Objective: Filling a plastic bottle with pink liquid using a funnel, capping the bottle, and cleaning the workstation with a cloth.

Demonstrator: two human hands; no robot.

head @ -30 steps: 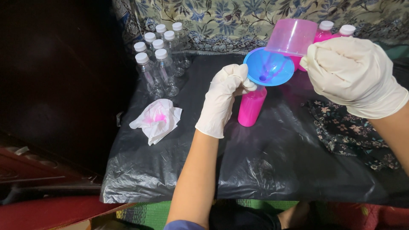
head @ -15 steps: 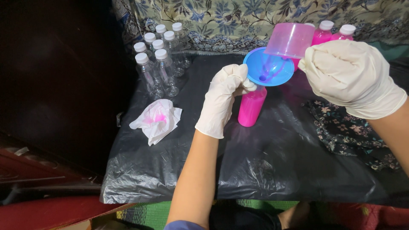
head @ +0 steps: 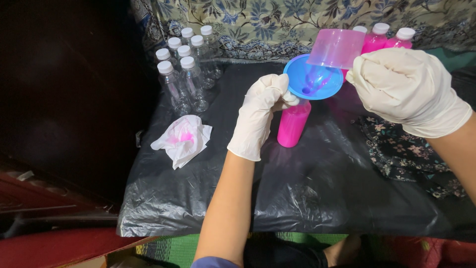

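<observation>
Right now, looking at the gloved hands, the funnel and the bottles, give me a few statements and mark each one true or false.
1. The right hand tips a pink cup over the blue funnel. True.
2. The funnel sits in a bottle of pink liquid. True.
3. The left hand rests flat on the black plastic sheet. False: its fingers are at the funnel's rim and the bottle's neck.
4. The clear bottles with white caps are full of pink liquid. False: they look empty.
5. The crumpled tissue is clean white. False: it has a pink stain.
</observation>
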